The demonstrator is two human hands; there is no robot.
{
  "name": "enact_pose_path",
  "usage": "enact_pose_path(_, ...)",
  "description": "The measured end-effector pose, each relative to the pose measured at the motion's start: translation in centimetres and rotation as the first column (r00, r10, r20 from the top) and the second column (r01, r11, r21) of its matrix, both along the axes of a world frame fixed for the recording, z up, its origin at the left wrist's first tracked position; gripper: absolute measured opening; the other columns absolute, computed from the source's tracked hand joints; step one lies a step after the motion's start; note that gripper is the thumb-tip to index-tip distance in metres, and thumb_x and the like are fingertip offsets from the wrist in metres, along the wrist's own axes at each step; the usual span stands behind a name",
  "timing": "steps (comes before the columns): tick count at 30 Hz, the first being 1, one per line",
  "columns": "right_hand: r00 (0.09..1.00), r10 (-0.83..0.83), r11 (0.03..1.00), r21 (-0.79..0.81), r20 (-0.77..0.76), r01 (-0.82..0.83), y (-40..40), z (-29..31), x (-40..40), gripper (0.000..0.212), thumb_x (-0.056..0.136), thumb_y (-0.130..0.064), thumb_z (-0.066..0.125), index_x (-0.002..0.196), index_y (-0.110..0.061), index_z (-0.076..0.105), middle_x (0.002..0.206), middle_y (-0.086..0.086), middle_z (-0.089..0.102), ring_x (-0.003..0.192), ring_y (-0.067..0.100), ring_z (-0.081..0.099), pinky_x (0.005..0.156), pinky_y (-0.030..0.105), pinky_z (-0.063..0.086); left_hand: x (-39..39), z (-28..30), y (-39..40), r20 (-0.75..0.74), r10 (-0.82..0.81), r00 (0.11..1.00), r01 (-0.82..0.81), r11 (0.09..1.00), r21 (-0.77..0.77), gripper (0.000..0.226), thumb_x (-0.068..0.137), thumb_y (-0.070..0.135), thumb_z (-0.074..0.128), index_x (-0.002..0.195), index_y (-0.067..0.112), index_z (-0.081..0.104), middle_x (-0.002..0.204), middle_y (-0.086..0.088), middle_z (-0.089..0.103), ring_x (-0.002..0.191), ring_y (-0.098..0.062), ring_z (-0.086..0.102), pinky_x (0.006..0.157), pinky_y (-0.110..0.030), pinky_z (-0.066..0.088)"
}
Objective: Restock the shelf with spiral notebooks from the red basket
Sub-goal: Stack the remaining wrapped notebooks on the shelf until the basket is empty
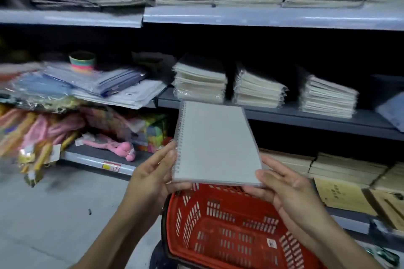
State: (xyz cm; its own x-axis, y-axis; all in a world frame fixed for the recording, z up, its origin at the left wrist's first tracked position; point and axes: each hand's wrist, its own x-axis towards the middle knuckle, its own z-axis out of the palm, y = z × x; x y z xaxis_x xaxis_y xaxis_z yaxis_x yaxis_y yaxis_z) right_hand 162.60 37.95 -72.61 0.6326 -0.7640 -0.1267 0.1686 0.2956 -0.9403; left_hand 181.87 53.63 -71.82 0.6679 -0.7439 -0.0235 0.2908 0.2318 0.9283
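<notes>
A grey spiral notebook (215,143) is held flat above the red basket (229,225), its wire binding on the left. My left hand (153,172) holds its left edge by the spiral, thumb underneath at the near corner. My right hand (284,185) grips the near right corner, thumb on top. The basket stands on the floor below my hands and its visible inside holds nothing. Behind the notebook, on the middle shelf (306,119), lie three stacks of wrapped spiral notebooks (200,83).
The top shelf (262,17) carries rows of stacked exercise books. Plastic folders (98,83) and a striped tape roll (82,61) sit at the middle left. Toys and a pink plush (113,145) fill the lower left shelf. Brown-covered books (345,192) lie at the lower right.
</notes>
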Motion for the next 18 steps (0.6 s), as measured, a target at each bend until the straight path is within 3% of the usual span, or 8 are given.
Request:
enact_pose_path(3, 1.0, -0.005, 0.999, -0.043, 0.004, 0.005, -0.2, -0.6, 0.7, 0.057, 0.084, -0.011, 0.072, 0.139, -0.008, 0.055, 0.107, 0.015, 0.077, 0.092, 0.032, 0.076, 0.074, 0.035, 0.064, 1.0, -0.6, 0.1, -0.056, -0.053, 0.997, 0.052, 0.999, -0.015, 0.046, 0.09, 0.017, 0.058, 0.135, 0.02, 0.059, 0.121, -0.008, 0.073, 0.093, -0.024, 0.075, 0.059, -0.029, 0.061)
enact_pose_path(5, 1.0, -0.002, 0.999, -0.054, 0.008, 0.002, -0.5, -0.9, 1.2, 0.086, 0.062, -0.033, 0.091, 0.138, -0.01, 0.056, 0.107, 0.017, 0.077, 0.09, 0.034, 0.076, 0.073, 0.035, 0.064, 1.7, -1.1, 0.1, -0.055, -0.115, 0.992, 0.115, 0.993, -0.017, 0.05, 0.089, 0.014, 0.058, 0.137, 0.023, 0.057, 0.125, -0.007, 0.071, 0.099, -0.026, 0.073, 0.062, -0.031, 0.061)
enact_pose_path(6, 1.0, -0.005, 0.998, -0.065, 0.01, 0.006, -0.6, -1.0, 1.5, 0.091, 0.056, -0.036, 0.092, 0.136, -0.012, 0.057, 0.106, 0.017, 0.077, 0.089, 0.035, 0.076, 0.072, 0.035, 0.064, 2.1, -1.3, 0.0, -0.046, -0.127, 0.991, 0.126, 0.992, -0.013, 0.05, 0.09, 0.011, 0.057, 0.138, 0.023, 0.056, 0.126, -0.008, 0.071, 0.1, -0.026, 0.073, 0.062, -0.033, 0.06)
enact_pose_path(10, 0.999, -0.025, 0.994, -0.106, 0.037, 0.029, -1.6, -1.3, 2.9, 0.073, 0.058, -0.029, 0.084, 0.127, -0.02, 0.063, 0.104, 0.017, 0.077, 0.087, 0.036, 0.076, 0.068, 0.033, 0.063, 3.8, -2.1, -0.9, -0.046, -0.112, 0.993, 0.111, 0.994, -0.011, 0.05, 0.091, 0.006, 0.054, 0.139, 0.021, 0.056, 0.124, -0.011, 0.071, 0.093, -0.025, 0.073, 0.062, -0.035, 0.061)
enact_pose_path(14, 0.998, -0.047, 0.987, -0.153, 0.051, 0.054, -3.5, -0.5, 5.2, 0.063, 0.07, -0.022, 0.073, 0.133, -0.018, 0.061, 0.104, 0.015, 0.077, 0.089, 0.033, 0.076, 0.073, 0.038, 0.063, 5.8, -1.4, -3.0, -0.057, -0.086, 0.995, 0.084, 0.996, -0.035, 0.05, 0.087, 0.007, 0.055, 0.134, 0.02, 0.06, 0.124, -0.007, 0.072, 0.091, -0.023, 0.073, 0.061, -0.034, 0.06)
enact_pose_path(18, 0.993, -0.036, 0.985, -0.166, 0.113, 0.055, -6.6, 2.2, 9.0, 0.057, 0.079, -0.015, 0.067, 0.136, -0.014, 0.058, 0.101, 0.013, 0.078, 0.088, 0.03, 0.076, 0.071, 0.034, 0.063, 8.5, 1.6, -6.2, -0.049, -0.054, 0.997, 0.05, 0.996, -0.08, 0.047, 0.086, 0.009, 0.055, 0.13, 0.023, 0.06, 0.119, -0.003, 0.074, 0.096, -0.018, 0.075, 0.064, -0.032, 0.062)
